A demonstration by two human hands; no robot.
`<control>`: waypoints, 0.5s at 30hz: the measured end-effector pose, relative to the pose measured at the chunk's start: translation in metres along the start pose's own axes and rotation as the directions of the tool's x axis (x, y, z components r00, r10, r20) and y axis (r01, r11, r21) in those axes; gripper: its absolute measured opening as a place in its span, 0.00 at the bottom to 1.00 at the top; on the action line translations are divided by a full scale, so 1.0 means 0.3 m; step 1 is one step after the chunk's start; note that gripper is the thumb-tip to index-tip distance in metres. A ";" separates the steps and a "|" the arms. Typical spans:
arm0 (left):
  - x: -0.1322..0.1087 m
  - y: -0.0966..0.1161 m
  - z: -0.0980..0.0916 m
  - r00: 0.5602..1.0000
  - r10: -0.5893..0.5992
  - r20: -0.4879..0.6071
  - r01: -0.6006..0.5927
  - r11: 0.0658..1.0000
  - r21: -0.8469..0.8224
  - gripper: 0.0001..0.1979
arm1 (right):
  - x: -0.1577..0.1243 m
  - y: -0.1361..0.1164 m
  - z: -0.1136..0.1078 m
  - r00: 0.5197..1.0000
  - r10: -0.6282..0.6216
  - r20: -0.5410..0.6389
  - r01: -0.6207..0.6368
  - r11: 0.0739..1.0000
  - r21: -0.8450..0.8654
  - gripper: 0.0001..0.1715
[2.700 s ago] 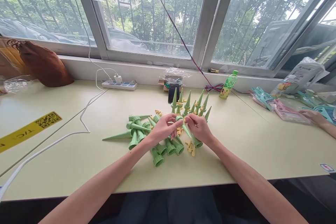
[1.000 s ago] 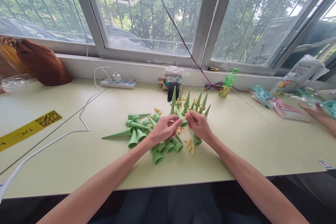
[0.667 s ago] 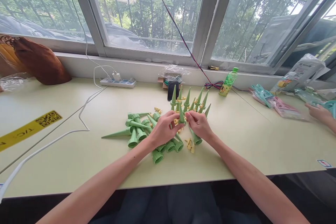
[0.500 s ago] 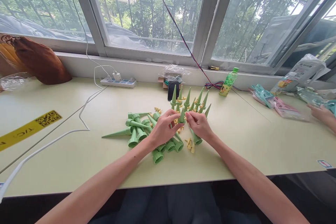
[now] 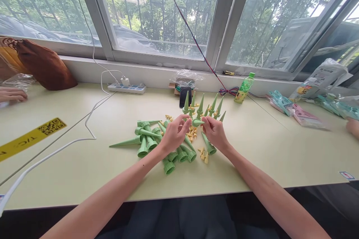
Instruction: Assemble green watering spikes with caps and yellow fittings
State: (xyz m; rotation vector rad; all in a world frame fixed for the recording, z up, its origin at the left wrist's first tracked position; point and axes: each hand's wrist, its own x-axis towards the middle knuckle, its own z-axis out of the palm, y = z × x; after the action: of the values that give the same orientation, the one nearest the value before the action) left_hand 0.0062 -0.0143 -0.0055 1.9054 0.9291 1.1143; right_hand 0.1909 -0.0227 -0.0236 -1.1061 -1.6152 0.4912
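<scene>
My left hand is closed round the wide end of a green plastic watering spike, whose pointed end is turned to the right. My right hand is pinched close beside that point; what its fingertips hold, if anything, is hidden. Below and to the left lies a heap of green spikes with threaded caps. Behind my hands several spikes stand upright with small yellow valves on them. Loose yellow valves lie by a single spike under my right hand.
A phone leans at the back near a power strip and a green drink bottle. A white cable crosses the left side. Other people's hands show at the far left and far right.
The spike between my hands has tipped from upright to lying sideways, point to the right. Another person's hand has come in at the left edge; the one at right has drawn back.
</scene>
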 end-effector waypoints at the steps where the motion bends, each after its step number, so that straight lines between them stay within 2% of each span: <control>1: 0.001 0.003 -0.002 0.999 -0.032 0.023 0.032 0.999 -0.035 0.25 | -0.001 0.001 0.001 1.000 -0.002 0.007 0.002 1.000 0.003 0.26; 6: 0.003 0.013 -0.005 0.969 -0.146 0.199 0.188 0.960 -0.208 0.27 | -0.007 -0.009 0.003 0.998 -0.028 0.057 0.030 0.999 -0.020 0.24; 9: 0.001 0.015 -0.003 0.954 -0.190 0.233 0.248 0.935 -0.252 0.28 | -0.007 -0.018 0.001 0.995 -0.036 0.088 0.038 0.999 -0.028 0.23; 12: -0.003 0.009 -0.003 0.961 -0.180 0.211 0.229 0.944 -0.239 0.30 | -0.007 -0.020 0.000 0.994 -0.036 0.104 0.039 0.999 -0.029 0.22; 15: -0.007 -0.001 -0.005 0.978 -0.112 0.177 0.145 0.973 -0.181 0.28 | -0.005 -0.016 -0.001 0.992 -0.037 0.118 0.039 0.999 -0.019 0.22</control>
State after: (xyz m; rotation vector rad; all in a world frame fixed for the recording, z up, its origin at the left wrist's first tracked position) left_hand 0.0041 -0.0158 -0.0060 1.7246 0.8091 0.9189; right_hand 0.1892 -0.0264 -0.0208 -1.0771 -1.7442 0.5233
